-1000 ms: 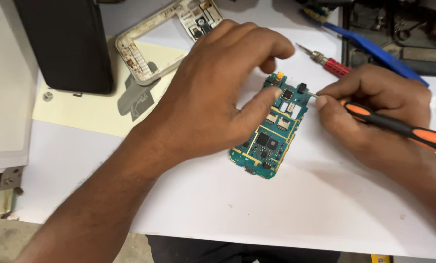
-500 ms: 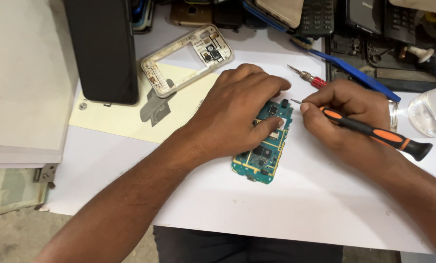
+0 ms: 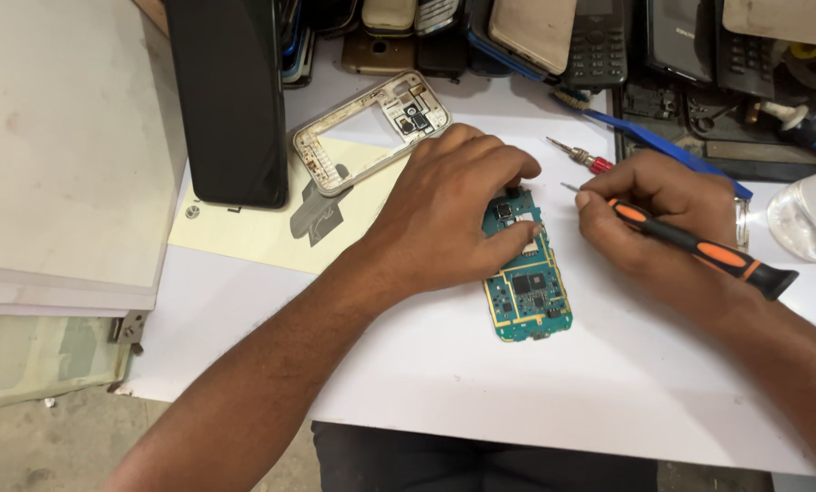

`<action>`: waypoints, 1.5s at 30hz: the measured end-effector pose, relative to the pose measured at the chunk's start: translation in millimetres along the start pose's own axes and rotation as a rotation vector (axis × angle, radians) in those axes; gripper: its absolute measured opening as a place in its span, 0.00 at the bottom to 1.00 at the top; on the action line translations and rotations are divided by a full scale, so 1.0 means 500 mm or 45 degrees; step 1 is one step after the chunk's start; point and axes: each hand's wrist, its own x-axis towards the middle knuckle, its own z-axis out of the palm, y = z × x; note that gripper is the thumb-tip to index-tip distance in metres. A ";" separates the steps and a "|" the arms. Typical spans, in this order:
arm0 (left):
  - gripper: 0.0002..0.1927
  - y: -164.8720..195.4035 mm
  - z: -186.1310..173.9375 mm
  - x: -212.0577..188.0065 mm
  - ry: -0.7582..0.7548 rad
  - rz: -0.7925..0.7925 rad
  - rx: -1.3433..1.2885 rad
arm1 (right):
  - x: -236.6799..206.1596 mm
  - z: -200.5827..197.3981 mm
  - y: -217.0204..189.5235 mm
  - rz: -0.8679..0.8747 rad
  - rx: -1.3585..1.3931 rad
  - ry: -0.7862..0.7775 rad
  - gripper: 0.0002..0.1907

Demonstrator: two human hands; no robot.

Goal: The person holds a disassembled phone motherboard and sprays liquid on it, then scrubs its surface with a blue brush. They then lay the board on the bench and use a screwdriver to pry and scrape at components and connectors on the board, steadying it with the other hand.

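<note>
Nearest you, close to the front edge of the white bench (image 3: 426,383), is the green circuit board (image 3: 528,282), lying flat with its long axis running pretty much straight away from you, tilted just a touch. Your left hand (image 3: 444,214) is draped over its far half, fingers curled down and the thumb pressing on the board, so it's pinning it rather than lifting it. Your right hand (image 3: 654,223) sits just to the right of the board, closed around the black and orange screwdriver (image 3: 690,244), whose tip points left at the board's far end without touching it. Further back there's a small red screwdriver (image 3: 583,157), a yellow sheet (image 3: 262,232) with a phone frame (image 3: 371,128) on it, then a pile of old phones (image 3: 599,41) along the far edge.
</note>
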 end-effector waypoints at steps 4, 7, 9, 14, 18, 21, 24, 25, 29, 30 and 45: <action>0.22 0.002 0.002 0.000 -0.019 -0.029 -0.051 | -0.001 0.001 0.007 -0.090 -0.016 0.117 0.06; 0.22 -0.001 0.001 0.002 -0.011 0.007 -0.105 | -0.004 0.002 0.010 -0.086 -0.023 0.152 0.06; 0.23 -0.006 0.000 0.004 0.014 0.029 -0.133 | -0.006 0.002 0.010 -0.105 -0.003 0.146 0.05; 0.24 -0.010 -0.002 -0.002 -0.006 0.018 -0.176 | -0.015 -0.005 -0.001 -0.123 -0.050 0.085 0.05; 0.25 -0.006 -0.014 -0.003 -0.024 0.000 -0.206 | -0.017 -0.001 -0.014 -0.099 -0.015 0.103 0.04; 0.26 -0.001 -0.022 -0.006 -0.041 0.014 -0.199 | -0.022 -0.003 -0.020 -0.100 0.044 0.085 0.07; 0.25 0.001 -0.026 -0.007 -0.077 0.001 -0.186 | -0.021 -0.015 -0.019 -0.236 -0.105 0.013 0.09; 0.25 0.004 -0.024 -0.009 -0.094 -0.013 -0.190 | -0.021 -0.017 -0.020 -0.233 -0.085 -0.003 0.10; 0.25 0.009 -0.022 -0.010 -0.128 -0.043 -0.173 | -0.018 -0.025 -0.026 -0.214 -0.056 -0.068 0.14; 0.26 0.010 -0.021 -0.010 -0.130 -0.050 -0.180 | -0.018 -0.026 -0.030 -0.199 -0.060 -0.082 0.15; 0.24 0.008 -0.023 -0.006 -0.022 -0.022 -0.074 | -0.034 -0.019 -0.019 -0.060 0.236 -0.121 0.10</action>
